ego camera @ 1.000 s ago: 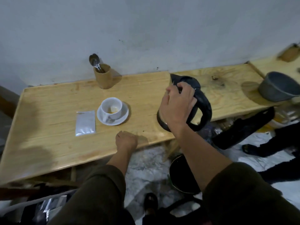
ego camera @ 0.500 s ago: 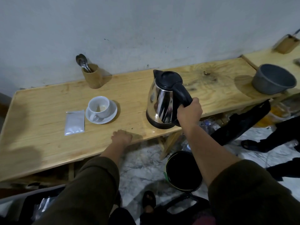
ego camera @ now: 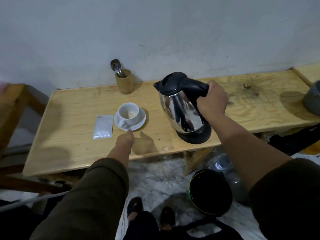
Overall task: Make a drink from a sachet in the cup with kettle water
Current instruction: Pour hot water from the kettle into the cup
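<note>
Your right hand (ego camera: 212, 99) is closed around the black handle of the kettle (ego camera: 183, 110). The kettle is steel with a black lid and a black base, and its spout points to about 10 o'clock, toward the wall. It looks tilted a little to that side; I cannot tell if its base touches the wooden table (ego camera: 72, 141) or is just above it.

The white cup (ego camera: 129, 113) stands upright on a white saucer (ego camera: 141, 121), at about 9 o'clock from the kettle and well apart from it. Inside the cup, at the bottom, there is a small pale brown patch; what it is I cannot tell. The cup's handle points to about 7 o'clock.

The sachet (ego camera: 103, 126) lies flat on the table just beside the saucer, at 9 o'clock from it. It is silver-white, and I cannot tell if it is opened.

Your left hand (ego camera: 125, 139) is at 6 o'clock from the saucer, with one fingertip at the saucer's near rim. The other fingers are hidden from this view, so I cannot tell if this hand is open or closed. It holds nothing that I can see.

At 12 o'clock from the cup, near the wall, a wooden holder (ego camera: 124, 81) stands with spoons (ego camera: 116, 65) in it. At the far right edge you see part of a grey bowl (ego camera: 312, 99).
</note>
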`<action>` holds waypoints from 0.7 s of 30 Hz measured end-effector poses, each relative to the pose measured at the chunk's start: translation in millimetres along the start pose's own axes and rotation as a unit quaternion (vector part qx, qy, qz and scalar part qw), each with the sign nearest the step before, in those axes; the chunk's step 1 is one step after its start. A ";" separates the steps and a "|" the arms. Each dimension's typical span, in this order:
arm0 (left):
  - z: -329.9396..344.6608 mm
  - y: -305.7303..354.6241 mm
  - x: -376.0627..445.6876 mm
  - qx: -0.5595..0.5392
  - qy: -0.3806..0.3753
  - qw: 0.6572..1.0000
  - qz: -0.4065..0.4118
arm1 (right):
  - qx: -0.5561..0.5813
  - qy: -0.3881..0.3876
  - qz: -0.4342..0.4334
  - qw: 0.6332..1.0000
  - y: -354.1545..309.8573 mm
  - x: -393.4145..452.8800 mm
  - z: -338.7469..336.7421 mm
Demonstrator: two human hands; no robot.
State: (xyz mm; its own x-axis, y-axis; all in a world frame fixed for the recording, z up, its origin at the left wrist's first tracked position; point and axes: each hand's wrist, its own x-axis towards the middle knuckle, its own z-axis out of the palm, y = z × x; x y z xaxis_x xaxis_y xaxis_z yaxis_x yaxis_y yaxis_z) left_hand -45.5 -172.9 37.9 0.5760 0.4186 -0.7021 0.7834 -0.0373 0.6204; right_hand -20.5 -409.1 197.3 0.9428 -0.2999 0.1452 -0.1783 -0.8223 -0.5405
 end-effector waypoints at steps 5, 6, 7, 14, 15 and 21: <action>-27.5 8.6 20.5 -0.066 0.008 0.998 -0.001 | -0.082 -0.055 -0.100 0.990 -46.3 11.6 4.3; -31.2 10.5 25.9 -0.084 0.002 0.996 -0.002 | -0.096 -0.067 -0.110 0.987 -54.9 12.4 7.4; -34.4 11.2 34.9 -0.100 -0.007 0.995 -0.004 | -0.112 -0.077 -0.115 0.984 -63.4 12.9 11.2; -47.5 27.5 59.3 -0.133 -0.056 0.990 -0.006 | -0.234 -0.144 -0.111 0.955 -114.3 13.8 35.1; -48.8 30.6 61.8 -0.127 -0.063 0.990 -0.008 | -0.247 -0.153 -0.106 0.951 -118.6 14.4 37.5; -52.3 40.1 82.2 -0.079 -0.088 0.993 -0.023 | -0.290 -0.171 -0.089 0.937 -141.0 14.0 46.2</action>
State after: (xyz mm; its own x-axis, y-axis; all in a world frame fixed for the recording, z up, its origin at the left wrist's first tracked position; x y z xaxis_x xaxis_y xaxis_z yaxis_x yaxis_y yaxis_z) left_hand 21.0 -92.5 23.3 0.5830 0.2512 -0.7727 0.7716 0.1264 0.6234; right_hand 30.8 -275.0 237.2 0.9897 -0.0422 -0.1368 -0.0393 -0.9989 0.0237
